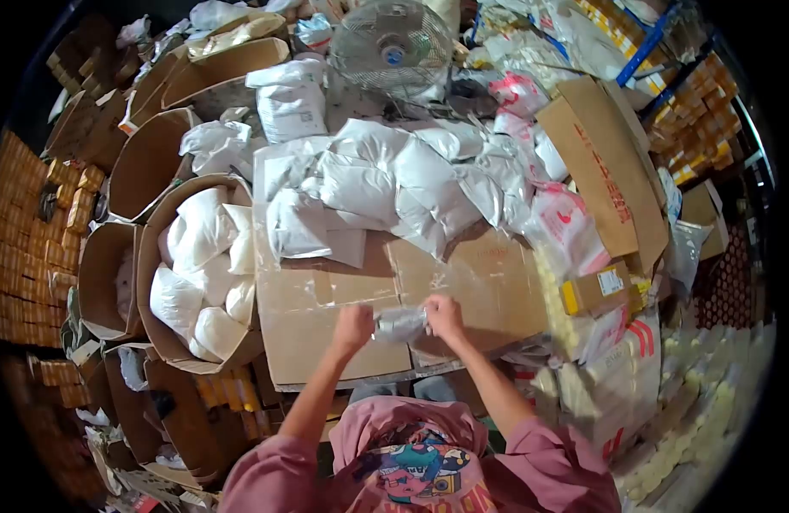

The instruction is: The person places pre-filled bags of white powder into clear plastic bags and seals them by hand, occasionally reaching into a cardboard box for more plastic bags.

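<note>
A small silvery plastic bag [399, 326] is stretched between my two hands above the near part of the cardboard-covered table [326, 295]. My left hand [355, 326] is closed on one end of it, and my right hand [444, 316] pinches the other end. What lies inside the bag I cannot make out. Beyond my hands, a pile of filled white bags [360, 184] covers the far half of the cardboard. One white bag [298, 224] sits at the pile's near left corner.
A large carton [144, 282] filled with white bags stands left of the table, among other open cartons [146, 167]. At the back is a fan [393, 51]. To the right are a tall cardboard flap [595, 162], a small box [598, 289] and pink-printed plastic bags [565, 227].
</note>
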Available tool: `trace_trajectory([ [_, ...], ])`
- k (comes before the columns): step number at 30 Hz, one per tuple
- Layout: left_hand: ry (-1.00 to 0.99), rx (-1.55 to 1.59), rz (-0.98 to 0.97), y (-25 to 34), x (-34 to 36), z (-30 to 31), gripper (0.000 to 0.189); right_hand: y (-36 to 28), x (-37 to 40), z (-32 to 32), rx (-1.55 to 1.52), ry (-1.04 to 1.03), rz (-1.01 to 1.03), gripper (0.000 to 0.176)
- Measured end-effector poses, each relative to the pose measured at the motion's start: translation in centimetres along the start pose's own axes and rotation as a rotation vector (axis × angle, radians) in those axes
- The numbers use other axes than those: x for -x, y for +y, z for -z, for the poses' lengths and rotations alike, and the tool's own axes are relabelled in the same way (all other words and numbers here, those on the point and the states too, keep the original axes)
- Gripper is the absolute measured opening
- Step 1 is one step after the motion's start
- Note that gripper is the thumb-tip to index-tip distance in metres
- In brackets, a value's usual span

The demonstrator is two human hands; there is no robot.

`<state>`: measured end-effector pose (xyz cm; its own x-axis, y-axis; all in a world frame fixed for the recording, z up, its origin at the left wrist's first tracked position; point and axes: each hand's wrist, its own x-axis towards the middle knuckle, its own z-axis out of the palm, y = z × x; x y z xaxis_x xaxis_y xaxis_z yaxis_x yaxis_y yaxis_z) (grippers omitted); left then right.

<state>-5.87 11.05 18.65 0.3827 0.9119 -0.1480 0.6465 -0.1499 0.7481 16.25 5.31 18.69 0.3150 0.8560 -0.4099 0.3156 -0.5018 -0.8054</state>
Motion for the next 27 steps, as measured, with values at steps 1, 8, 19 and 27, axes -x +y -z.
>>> trace_trajectory([
  [1,-0.005,0.029,-0.026,1.4,-1.1,0.3,0.01,-0.7,-0.3,1.6,-0.063,0.005,-0.048,0.018],
  [8,-0.025,-0.125,-0.075,3.7,-2.9,-5.3,0.022,5.8,-0.2,3.6,-0.253,0.166,-0.041,0.021],
  [19,-0.06,-0.131,-0.353,-11.0,6.0,-19.9,0.034,24.9,3.5,-4.2,-0.265,0.107,-0.328,0.005],
  [27,0.166,-0.021,0.127,-11.6,12.5,-23.8,0.024,26.2,5.8,-2.0,-0.766,-0.16,-0.444,0.049],
])
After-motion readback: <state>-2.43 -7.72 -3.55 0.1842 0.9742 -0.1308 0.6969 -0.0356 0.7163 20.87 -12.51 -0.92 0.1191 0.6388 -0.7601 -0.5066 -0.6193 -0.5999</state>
